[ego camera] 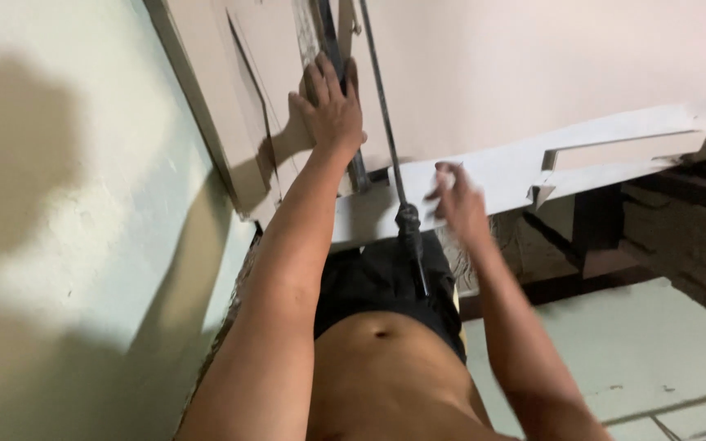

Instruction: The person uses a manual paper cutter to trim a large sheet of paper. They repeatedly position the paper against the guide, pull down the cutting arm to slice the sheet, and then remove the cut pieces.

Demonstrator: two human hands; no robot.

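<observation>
Nearest the camera, at the lower middle of the view, the person's bare torso and black shorts (pixel 377 282) fill the space between the two raised forearms; no container of any kind shows. A thin dark rod (pixel 382 114) with a thicker black grip (pixel 412 237) runs from the shorts up and away across the white panel (pixel 484 175). The right hand (pixel 458 200) lies just beside this grip, over the panel's near edge, fingers curled loosely; it is blurred, and whether it has hold of anything cannot be told. The white panel runs as a long strip toward the right edge of the view, where its end is ragged. Under it stand dark wooden frame pieces (pixel 590 237), and below these lies open pale floor (pixel 639 343). Farther off, the left arm reaches straight out, and the left hand (pixel 330 106) rests flat, fingers spread and open, against a pale cardboard sheet (pixel 243 98); it grasps nothing and presses on the sheet beside the rod's upper run. The sheet's left edge meets a pale green wall (pixel 67 204), which closes off the whole left side and carries a broad shadow.
</observation>
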